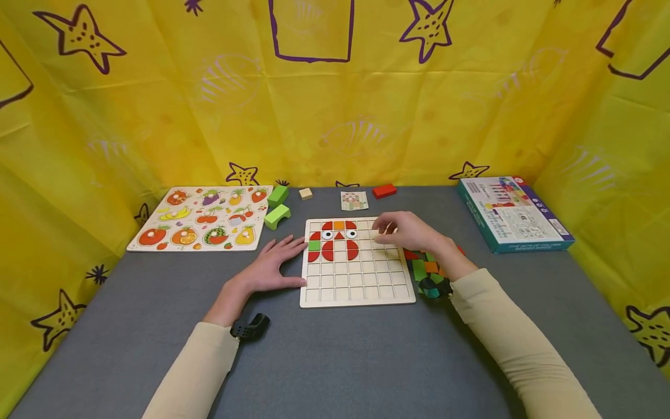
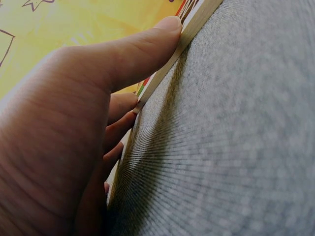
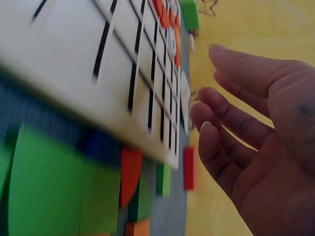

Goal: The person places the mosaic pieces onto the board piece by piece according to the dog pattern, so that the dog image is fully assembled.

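Two pale sleeves (image 1: 523, 343) flank a gridded board (image 1: 361, 297) flat on the bench (image 1: 345, 372).
The left hand (image 1: 273, 266), thumb and fingers spread, touches its left edge; the right hand (image 1: 407, 231), loosely curled over its upper right, holds nothing visible. The board looks light, stiff, best steadied by its rim; loose tiles (image 1: 419, 269) beside it look hard, best pinched by their sides.

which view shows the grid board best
The head view: nearly the whole grid board shows from above. The left wrist view gives only its edge and a sliver of top; the right wrist view, a slanted, cut-off part, blurred nearby.
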### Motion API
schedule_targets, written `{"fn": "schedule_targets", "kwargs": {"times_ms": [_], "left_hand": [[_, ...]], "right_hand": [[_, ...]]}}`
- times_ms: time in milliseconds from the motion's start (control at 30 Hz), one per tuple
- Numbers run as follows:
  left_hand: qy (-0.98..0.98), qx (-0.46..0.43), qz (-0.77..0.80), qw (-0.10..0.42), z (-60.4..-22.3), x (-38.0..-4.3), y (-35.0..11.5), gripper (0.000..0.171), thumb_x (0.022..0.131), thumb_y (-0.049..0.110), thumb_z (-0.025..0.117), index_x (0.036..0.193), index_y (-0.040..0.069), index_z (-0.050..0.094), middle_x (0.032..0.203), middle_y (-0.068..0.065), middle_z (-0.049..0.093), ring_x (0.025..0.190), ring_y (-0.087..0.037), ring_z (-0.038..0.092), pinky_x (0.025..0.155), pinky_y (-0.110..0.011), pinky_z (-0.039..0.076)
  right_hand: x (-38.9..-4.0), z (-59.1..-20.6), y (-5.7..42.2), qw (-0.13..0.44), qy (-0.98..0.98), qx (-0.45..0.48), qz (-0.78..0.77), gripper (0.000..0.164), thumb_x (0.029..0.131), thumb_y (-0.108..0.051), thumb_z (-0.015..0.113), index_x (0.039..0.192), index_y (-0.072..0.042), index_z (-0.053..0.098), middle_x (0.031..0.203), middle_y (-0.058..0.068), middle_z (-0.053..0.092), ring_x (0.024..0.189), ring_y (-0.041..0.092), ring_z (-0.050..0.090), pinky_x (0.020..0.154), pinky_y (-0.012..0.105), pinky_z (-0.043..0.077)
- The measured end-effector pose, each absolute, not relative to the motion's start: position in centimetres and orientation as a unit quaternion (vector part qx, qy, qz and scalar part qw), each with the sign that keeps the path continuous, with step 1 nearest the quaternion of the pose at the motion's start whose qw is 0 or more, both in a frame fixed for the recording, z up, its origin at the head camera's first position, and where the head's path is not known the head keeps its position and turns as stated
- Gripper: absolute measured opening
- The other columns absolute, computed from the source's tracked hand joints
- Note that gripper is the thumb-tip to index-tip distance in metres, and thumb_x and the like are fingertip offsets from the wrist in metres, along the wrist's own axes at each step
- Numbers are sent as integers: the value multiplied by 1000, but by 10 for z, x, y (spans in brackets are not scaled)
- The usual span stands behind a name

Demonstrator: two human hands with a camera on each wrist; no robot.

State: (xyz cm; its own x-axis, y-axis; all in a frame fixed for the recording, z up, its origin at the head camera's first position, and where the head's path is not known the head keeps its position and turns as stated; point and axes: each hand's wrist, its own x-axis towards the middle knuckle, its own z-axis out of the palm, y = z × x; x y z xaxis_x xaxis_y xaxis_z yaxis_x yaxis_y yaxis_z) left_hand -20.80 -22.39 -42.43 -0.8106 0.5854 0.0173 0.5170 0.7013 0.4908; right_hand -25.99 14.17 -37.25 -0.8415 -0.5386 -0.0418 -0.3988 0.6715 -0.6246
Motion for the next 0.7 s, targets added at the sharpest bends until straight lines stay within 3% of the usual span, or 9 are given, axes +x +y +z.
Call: {"fn": "schedule_targets", "kwargs": {"times_ms": [333, 500, 700], "left_hand": [[920, 299, 244, 72, -424, -208, -223, 94, 84, 54, 76, 158, 10, 37, 163, -8, 30, 152, -34, 14, 117, -59, 4], [919, 302, 243, 69, -425, -209, -224, 95, 84, 56, 75, 158, 11, 36, 163, -7, 30, 152, -34, 14, 118, -59, 4], [919, 302, 243, 69, -426, -210, -225, 95, 84, 57, 74, 158, 11, 36, 163, -7, 30, 152, -34, 14, 118, -59, 3]], "right_hand": [[-256, -372, 182, 124, 917, -214, -314, 32, 95, -19, 74, 122, -4, 68, 104, 8, 66, 92, 26, 58, 75, 39, 51], [-255, -375, 204, 115, 923, -216, -297, 31, 94, -16, 74, 120, -2, 68, 106, 8, 67, 93, 25, 60, 82, 42, 52], [-255, -380, 223, 143, 929, -197, -280, 30, 93, -16, 75, 119, -1, 68, 105, 9, 67, 91, 25, 59, 85, 44, 50]]}}
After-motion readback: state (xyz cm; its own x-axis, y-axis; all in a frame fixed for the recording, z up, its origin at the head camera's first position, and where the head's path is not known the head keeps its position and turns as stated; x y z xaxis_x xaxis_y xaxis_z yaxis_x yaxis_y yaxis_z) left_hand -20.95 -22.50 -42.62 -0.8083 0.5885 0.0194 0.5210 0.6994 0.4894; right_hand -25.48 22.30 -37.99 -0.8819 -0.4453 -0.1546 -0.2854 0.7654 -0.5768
